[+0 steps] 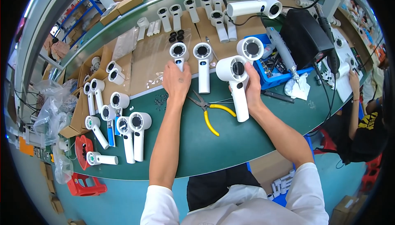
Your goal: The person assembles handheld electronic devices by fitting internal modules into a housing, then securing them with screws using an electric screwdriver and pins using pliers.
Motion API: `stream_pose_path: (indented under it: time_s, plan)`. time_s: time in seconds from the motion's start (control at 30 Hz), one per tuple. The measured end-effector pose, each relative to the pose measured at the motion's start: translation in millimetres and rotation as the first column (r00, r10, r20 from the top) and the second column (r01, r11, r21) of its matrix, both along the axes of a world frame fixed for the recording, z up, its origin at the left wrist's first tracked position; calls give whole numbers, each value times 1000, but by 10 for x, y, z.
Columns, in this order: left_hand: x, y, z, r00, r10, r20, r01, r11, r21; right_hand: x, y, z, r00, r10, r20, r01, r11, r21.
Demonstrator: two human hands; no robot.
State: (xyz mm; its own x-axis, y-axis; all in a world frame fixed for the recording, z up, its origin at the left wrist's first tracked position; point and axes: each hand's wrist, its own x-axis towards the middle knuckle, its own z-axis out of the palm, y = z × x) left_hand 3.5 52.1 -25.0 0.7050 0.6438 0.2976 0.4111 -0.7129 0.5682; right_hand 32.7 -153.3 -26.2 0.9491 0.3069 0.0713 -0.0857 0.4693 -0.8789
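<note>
My left hand is closed round the handle of a white handheld fan with a lit display. In my right hand is another white handheld fan, its round head up and its handle toward me. Just behind that hand shows the head of a further white fan; its lower part is hidden. Between my hands lies a third fan, also with a lit display. Yellow-handled pliers rest on the green table, jaws toward my left wrist.
Several fans lie at the left, some with open handles. More fans line the back cardboard. A blue bin of parts, an electric screwdriver and a black box are at the right. A co-worker's hand is far right.
</note>
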Motion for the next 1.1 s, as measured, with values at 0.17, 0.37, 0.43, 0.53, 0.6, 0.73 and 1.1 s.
stream_pose_path:
  time_s: [0.17, 0.37, 0.43, 0.53, 0.6, 0.73, 1.1]
  plan:
    - [-13, 3, 3, 1000, 4, -25, -4, 1000, 7, 7, 5, -6, 1000, -3, 15, 3, 1000, 1]
    - [-111, -407, 144, 985, -147, 93, 131, 978, 160, 7, 5, 10, 1000, -26, 13, 26, 1000, 15]
    - [-72, -521, 192, 981, -186, -49, 190, 979, 80, 8, -3, -4, 1000, -27, 3, 27, 999, 25]
    - [-74, -524, 126, 960, -238, -144, 241, 971, 1, 13, -12, -6, 1000, -22, -4, 22, 999, 48]
    - [-195, -553, 103, 950, -219, 223, 236, 970, -56, 25, -9, -19, 1000, -25, -9, 25, 998, 58]
    - [-221, -594, 191, 863, -227, 452, 297, 951, -90, 24, -10, -22, 1000, 2, -9, -1, 999, 33]
    - [-58, -531, 100, 912, -334, 239, 350, 936, -24, 29, -2, 13, 1000, -8, 3, 8, 999, 51]
